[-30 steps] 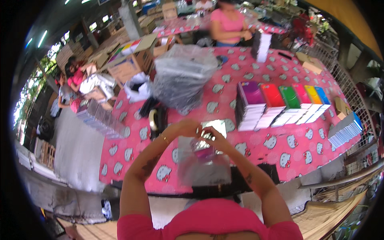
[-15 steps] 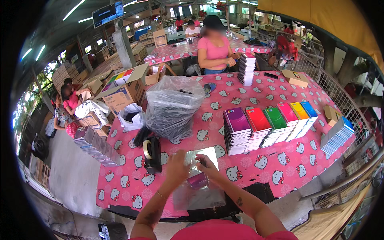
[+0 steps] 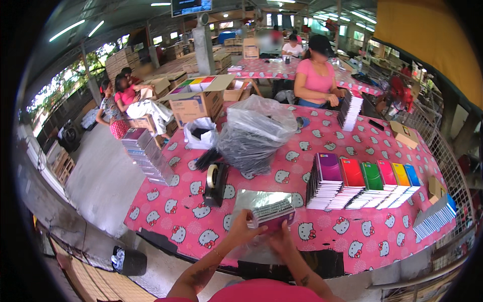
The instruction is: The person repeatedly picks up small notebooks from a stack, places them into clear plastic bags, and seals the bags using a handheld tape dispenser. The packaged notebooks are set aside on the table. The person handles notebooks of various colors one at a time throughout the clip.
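Observation:
Both my hands hold a small bundle of spiral notebooks (image 3: 275,217) with purple covers, in what looks like clear plastic. Its wire-bound edge faces up. My left hand (image 3: 243,229) grips the bundle's left end, fingers closed round it. Close against its right near corner is my right hand (image 3: 283,240), thumb up and fingers partly hidden and blurred. Beneath the bundle, clear plastic bags (image 3: 242,200) lie flat on the table. A black tape dispenser (image 3: 215,185) with a tape roll stands left of them.
Rows of stacked notebooks (image 3: 352,173) in several colours stand to the right. A large clear bag of black pieces (image 3: 256,133) sits beyond my hands. Wrapped bundles (image 3: 146,155) are piled at the left edge. Across the pink table (image 3: 201,221), a person (image 3: 316,80) handles a notebook stack (image 3: 350,111).
My view has swung left. The bundle, earlier mostly covered by my hands over the plastic, is now raised and tilted with its bound edge showing; my hands have moved to its ends.

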`<state>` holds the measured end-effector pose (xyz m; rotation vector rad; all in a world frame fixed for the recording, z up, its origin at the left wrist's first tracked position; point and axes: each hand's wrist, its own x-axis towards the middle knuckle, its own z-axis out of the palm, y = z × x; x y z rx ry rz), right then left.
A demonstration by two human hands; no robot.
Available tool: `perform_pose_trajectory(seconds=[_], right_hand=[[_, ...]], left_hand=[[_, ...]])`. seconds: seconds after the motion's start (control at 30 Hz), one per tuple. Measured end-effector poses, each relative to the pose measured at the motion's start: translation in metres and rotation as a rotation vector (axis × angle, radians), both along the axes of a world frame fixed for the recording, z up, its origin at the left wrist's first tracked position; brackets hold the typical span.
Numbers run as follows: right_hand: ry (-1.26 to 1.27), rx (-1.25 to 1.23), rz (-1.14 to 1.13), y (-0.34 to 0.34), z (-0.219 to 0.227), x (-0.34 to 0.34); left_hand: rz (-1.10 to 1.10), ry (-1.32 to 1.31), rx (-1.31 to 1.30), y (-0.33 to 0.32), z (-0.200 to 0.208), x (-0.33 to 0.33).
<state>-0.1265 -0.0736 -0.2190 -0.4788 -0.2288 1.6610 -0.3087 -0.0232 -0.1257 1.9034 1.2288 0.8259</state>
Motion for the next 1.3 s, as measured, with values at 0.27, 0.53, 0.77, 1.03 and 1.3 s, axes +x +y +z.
perform_pose_trajectory(seconds=[0.27, 0.53, 0.77, 1.03, 1.3], right_hand=[[-1.393, 0.473, 0.053, 0.016, 0.028, 0.042], [-1.624, 0.564, -0.221, 0.007, 0.099, 0.029], [-2.318, 0.801, -0.103, -0.009, 0.158, -0.012], [-2.354, 0.672, -0.184, -0.005, 0.148, -0.026], [-2.385, 0.634, -0.183, -0.017, 0.157, -0.031]], left_hand=[[-0.023, -0.151, 0.216, -0.019, -0.012, 0.004], [0.577, 0.077, 0.434, 0.077, -0.035, -0.108], [0.431, -0.609, -0.603, 0.129, -0.035, -0.153], [0.58, -0.911, -0.448, 0.094, -0.053, -0.13], [0.304, 0.234, 0.04, 0.087, -0.014, -0.149]])
